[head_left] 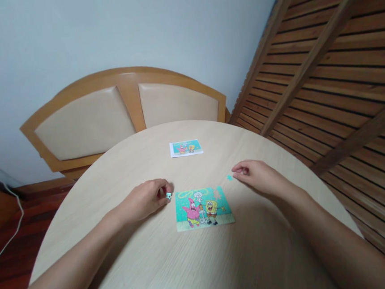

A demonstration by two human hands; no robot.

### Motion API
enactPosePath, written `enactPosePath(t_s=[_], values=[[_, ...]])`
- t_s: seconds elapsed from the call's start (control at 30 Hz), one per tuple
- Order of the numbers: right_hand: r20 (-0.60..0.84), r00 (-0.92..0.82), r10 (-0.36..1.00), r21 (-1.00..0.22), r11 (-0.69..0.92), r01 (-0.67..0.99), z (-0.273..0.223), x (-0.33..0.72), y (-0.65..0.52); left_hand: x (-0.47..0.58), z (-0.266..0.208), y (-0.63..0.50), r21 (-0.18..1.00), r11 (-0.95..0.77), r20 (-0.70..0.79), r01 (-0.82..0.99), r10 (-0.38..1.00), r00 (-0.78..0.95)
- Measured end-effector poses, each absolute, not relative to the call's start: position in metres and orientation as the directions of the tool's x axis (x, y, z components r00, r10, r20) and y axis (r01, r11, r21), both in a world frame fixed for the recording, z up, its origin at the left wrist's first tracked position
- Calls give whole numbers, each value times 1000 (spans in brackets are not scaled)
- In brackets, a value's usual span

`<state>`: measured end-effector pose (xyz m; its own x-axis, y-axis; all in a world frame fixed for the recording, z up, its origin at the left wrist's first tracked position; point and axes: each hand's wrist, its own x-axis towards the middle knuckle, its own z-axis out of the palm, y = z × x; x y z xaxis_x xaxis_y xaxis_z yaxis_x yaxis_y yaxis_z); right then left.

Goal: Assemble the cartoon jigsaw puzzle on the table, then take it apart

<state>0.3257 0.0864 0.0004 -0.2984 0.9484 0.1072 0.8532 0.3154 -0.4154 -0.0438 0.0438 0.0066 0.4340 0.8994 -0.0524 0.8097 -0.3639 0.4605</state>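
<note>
A nearly filled jigsaw puzzle [193, 209] lies flat on the table, showing a pink starfish, a tall pale figure and a yellow square cartoon character. Near its upper right corner, a table-coloured gap shows between the pieces. Just off the puzzle's upper left edge, my left hand [151, 197] is closed, pinching a small puzzle piece [168, 195] between thumb and fingers. Beyond the upper right corner, my right hand [254, 175] has its fingers curved and slightly apart. A loose teal puzzle piece [229, 177] is right at its fingertips; whether they touch it is unclear.
A small reference picture [188, 147] on white paper lies farther back on the round wooden table [149, 265]. Behind the table stands a bench with a padded back [129, 98] against the wall. A slatted wooden panel [315, 80] leans at the right; a white cable [18, 218] hangs at left.
</note>
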Motion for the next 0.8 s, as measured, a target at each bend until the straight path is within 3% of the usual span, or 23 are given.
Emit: enactPosePath(t_s=[0.43, 0.6, 0.8], values=[[93, -367, 926, -473, 365, 802, -12, 320, 90, -43, 10, 47, 642, -343, -66, 686, 866, 495], [25, -328, 945, -485, 298, 822, -11, 316, 88, -17, 4, 54, 803, -337, 60, 493, 867, 495], [-19, -325, 945, -627, 242, 740, -12, 308, 86, 40, -15, 76, 867, -289, 22, 406, 837, 547]])
